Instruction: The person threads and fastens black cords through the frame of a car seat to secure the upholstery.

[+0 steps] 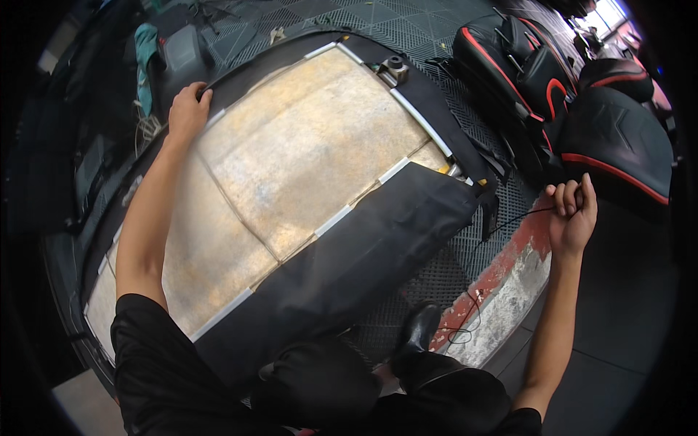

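In front of me lies a large padded panel [305,138], its blotchy tan face crossed by thin seams. Black cover material [349,254] wraps its edges, with white strips [420,120] along the borders. My left hand [190,112] curls its fingers over the cover's far-left edge. Out to the right, my right hand [571,207] is closed on a thin black cord [534,211]. That cord runs left toward the panel's right corner, and a loose loop of thin line [465,333] lies below. A small metal and black fitting [395,67] sits on the far right border.
Black car seats with red trim [614,145] stand at the right. Dark grid tiles [407,29] cover the floor, beside a worn red and grey ledge [502,298]. A teal cloth [145,65] hangs by a grey container [186,54] at the far left. My boot [422,327] is near the ledge.
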`<state>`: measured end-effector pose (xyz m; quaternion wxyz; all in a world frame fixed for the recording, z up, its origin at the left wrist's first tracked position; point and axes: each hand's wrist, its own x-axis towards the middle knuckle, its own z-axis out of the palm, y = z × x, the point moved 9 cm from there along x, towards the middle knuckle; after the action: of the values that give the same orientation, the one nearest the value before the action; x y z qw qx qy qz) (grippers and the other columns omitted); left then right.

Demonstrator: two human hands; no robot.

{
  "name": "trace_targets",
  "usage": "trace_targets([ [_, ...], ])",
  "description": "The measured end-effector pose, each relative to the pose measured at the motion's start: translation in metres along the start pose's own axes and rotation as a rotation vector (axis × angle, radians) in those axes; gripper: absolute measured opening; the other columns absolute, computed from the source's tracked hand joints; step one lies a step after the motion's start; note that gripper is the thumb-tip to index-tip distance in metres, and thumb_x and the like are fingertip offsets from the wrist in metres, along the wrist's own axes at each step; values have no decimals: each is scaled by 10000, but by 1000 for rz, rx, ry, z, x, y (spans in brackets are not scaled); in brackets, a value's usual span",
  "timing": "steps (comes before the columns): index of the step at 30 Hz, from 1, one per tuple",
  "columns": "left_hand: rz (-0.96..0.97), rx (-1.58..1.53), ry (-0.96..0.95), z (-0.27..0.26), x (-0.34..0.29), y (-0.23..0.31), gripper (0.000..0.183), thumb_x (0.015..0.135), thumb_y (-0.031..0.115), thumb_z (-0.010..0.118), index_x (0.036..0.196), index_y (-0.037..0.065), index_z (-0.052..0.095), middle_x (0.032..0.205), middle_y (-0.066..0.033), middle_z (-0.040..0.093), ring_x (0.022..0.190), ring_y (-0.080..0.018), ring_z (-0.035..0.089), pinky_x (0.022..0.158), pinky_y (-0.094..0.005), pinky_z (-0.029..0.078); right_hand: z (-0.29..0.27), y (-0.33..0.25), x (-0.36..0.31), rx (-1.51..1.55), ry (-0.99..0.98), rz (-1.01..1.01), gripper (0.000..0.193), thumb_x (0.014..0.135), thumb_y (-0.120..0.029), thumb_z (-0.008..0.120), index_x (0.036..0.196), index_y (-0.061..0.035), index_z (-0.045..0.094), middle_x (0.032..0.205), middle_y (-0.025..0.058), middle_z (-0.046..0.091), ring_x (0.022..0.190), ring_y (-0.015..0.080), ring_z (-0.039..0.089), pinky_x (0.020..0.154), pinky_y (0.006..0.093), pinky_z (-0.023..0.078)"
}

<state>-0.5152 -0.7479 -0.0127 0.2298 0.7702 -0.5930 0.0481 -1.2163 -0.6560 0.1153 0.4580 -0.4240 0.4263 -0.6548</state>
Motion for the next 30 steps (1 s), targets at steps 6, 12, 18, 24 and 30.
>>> trace_targets([
  [6,309,203,-163,34,53,144,426,964,310,603,1333,98,581,1255,-163,630,1166,-357,597,985,-452,482,-51,-14,-10,-3,23,-10,446,1066,-245,466,651,-154,332,550,-27,279,492,90,264,592,298,394],
  [12,527,-78,-245,88,82,320,420,980,301,603,1305,35,629,1291,-199,648,1197,-362,612,1020,-424,476,-64,8,17,-735,110,56,344,946,-239,690,734,-111,451,596,-33,356,551,46,373,556,259,353],
  [18,669,-254,-502,153,56,467,522,883,287,610,1367,89,605,1348,-182,628,1237,-337,605,1077,-390,454,-41,52,98,-1350,-105,-161,560,729,-378,835,966,26,529,776,139,623,698,255,626,686,365,515],
  [24,600,-11,-904,205,40,496,434,856,312,627,1211,79,719,1218,-180,698,1140,-304,661,1040,-356,470,-24,190,148,-1085,-537,198,605,683,-377,897,1019,12,579,935,156,685,887,237,670,815,346,525],
  [30,549,101,-849,234,36,494,455,839,387,654,1211,136,729,1209,-145,708,1115,-284,665,1018,-348,476,-21,237,180,-1046,-592,123,423,769,-287,831,1007,-4,625,883,200,686,842,292,683,769,384,525],
])
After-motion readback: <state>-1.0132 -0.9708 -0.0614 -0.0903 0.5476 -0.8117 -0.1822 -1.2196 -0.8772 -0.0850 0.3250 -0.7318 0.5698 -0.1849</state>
